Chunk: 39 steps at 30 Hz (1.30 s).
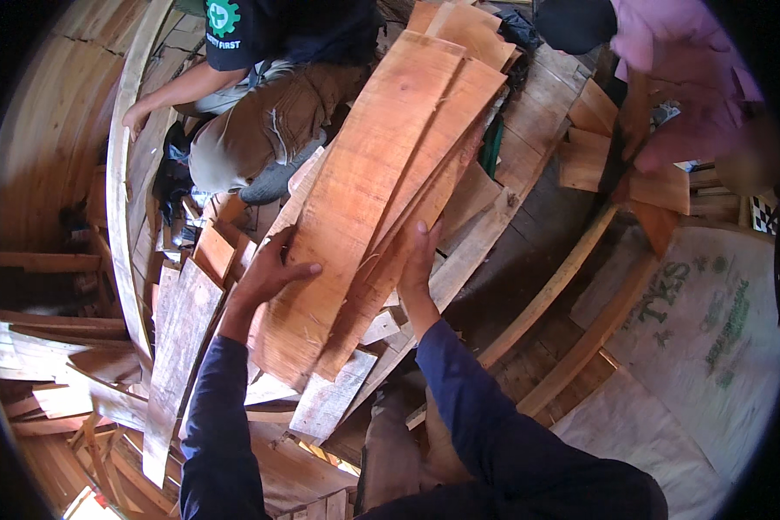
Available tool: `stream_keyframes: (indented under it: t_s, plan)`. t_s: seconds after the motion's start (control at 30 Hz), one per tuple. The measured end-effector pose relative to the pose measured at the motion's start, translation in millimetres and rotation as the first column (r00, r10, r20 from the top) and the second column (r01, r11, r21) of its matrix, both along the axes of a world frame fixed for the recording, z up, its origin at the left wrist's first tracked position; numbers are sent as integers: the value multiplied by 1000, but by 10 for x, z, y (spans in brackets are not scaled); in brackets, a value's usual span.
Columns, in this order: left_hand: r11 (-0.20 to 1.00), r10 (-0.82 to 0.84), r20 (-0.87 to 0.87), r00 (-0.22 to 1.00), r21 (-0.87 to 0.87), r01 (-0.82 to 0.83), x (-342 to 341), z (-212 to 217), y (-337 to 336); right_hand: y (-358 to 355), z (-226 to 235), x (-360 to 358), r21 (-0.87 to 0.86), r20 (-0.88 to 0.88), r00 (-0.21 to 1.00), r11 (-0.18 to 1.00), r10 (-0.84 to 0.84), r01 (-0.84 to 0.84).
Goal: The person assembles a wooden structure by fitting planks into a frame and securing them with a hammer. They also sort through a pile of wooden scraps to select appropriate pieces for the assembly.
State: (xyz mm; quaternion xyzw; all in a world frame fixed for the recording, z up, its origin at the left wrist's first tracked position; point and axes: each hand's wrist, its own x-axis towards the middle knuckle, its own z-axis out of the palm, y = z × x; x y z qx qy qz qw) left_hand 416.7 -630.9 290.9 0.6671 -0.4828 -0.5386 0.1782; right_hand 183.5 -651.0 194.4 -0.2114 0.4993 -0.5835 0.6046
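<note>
A loose stack of wide, thin reddish-brown wooden boards (364,156) lies slanted in front of me, its layers fanned out toward the right. My left hand (276,270) grips the left edge near the lower end, with the thumb on the top board and the fingers along its side. Against the right edge, my right hand (418,257) is closed on the lower layers, its thumb pointing up; its other fingers are mostly hidden. Shorter offcuts and paler boards (334,394) lie beneath the stack.
At the far left a person in dark clothing (290,35) sits with a hand on a long curved plank (123,173). Another person in pink (680,52) bends at the far right near wood pieces (585,160). A printed white sack (693,347) covers the right side; long beams (550,290) run beside it.
</note>
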Motion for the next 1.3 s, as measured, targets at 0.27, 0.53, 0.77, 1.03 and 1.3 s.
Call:
stream_keyframes:
  t_s: [0.27, 0.53, 0.77, 1.03, 1.3]
  plan:
    - [993, 11, 47, 999, -115, -6, -204, -78, 150, 18, -9, 26, 7, 33, 999, 1000, -11, 10]
    - [974, -114, 360, 926, -142, 176, -695, -73, 244, -8, -77, -85, -48, 199, 976, 996, 85, -76]
    - [992, 87, -168, 982, -75, -101, -655, -290, -197, -84, -29, -96, -76, 180, 982, 996, 57, -44]
    - [993, 120, -74, 990, -9, -121, -740, -80, -523, -465, 96, 130, -121, 213, 976, 992, 51, -26]
    - [985, 159, -308, 938, -21, -174, -589, -315, -838, -813, -3, -102, -139, -159, 986, 988, 44, -67]
